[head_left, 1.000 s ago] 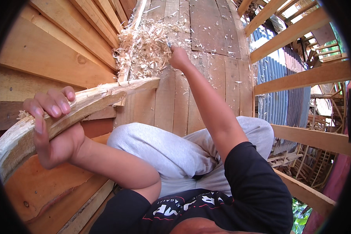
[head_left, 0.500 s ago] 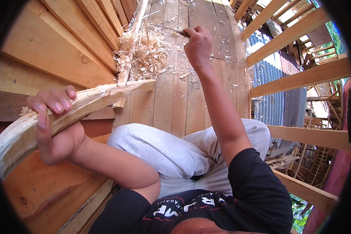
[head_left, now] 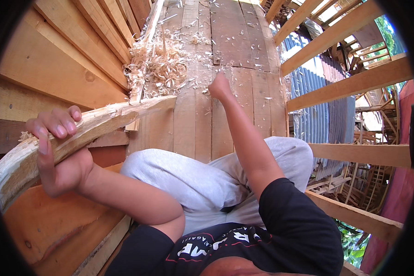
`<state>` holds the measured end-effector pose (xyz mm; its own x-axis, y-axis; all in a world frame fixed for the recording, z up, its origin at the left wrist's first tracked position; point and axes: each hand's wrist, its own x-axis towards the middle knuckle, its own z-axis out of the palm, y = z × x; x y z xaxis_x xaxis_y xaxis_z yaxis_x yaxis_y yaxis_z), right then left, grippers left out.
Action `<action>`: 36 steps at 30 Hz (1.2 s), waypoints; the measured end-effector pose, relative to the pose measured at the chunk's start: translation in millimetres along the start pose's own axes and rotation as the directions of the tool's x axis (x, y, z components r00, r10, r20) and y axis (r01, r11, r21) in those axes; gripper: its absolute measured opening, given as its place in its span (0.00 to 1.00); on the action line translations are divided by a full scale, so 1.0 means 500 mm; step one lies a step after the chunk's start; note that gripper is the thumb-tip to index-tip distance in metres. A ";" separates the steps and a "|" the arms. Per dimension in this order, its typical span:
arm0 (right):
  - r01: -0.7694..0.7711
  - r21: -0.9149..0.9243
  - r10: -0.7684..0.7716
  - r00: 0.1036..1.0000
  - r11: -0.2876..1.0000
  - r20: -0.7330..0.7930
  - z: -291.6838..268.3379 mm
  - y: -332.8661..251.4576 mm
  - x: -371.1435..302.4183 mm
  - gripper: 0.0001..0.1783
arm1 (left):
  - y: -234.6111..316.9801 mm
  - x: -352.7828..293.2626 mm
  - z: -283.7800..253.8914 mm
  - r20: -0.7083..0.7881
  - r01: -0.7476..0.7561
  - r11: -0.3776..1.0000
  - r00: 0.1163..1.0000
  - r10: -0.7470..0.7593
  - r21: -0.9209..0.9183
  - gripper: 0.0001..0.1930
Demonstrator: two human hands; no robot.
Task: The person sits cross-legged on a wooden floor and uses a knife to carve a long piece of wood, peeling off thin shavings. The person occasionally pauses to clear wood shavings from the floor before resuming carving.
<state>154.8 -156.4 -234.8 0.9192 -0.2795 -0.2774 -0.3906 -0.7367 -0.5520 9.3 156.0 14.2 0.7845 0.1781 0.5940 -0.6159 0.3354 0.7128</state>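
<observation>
My left hand is wrapped round a long, curved piece of pale wood, its fingers over the upper side. Rough and whitish at the near left, the wood narrows to a tapered end that reaches right above the floor. Away from it, my right hand is stretched forward over the plank floor, closed and seen from the back. Its fingers are mostly hidden, and I cannot make out what they hold. Curly wood shavings are heaped to the left of this hand.
A plank wall closes in the left side. Wooden rails run along the right, with corrugated metal sheets beyond them. A thin wooden strip lies along the wall's foot. My bent legs are in front of me.
My right hand has come down and nearer, turning so that the thin dark-handled tool seen in it before no longer shows. My left hand keeps its hold on the wood. The whole view shifted slightly.
</observation>
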 end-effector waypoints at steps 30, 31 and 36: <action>0.018 -0.204 -0.071 0.965 0.979 -0.253 -0.276 0.215 0.504 0.17 | -0.054 0.018 0.021 -0.082 0.025 0.999 0.996 -0.022 0.033 0.12; -0.005 -0.266 -0.059 0.971 0.964 -0.233 -0.284 0.216 0.519 0.15 | -0.056 0.020 0.024 -0.058 0.025 1.000 0.998 -0.024 0.008 0.12; 0.181 0.131 -0.206 0.954 0.975 0.217 -0.240 0.172 0.491 0.23 | -0.057 0.017 0.034 -0.028 0.022 0.999 0.999 -0.023 -0.023 0.12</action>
<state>353.0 -362.3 -256.3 0.9467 0.0189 -0.3216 -0.2212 -0.6877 -0.6915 32.3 132.2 5.6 0.7999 0.1965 0.5670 -0.5967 0.3607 0.7168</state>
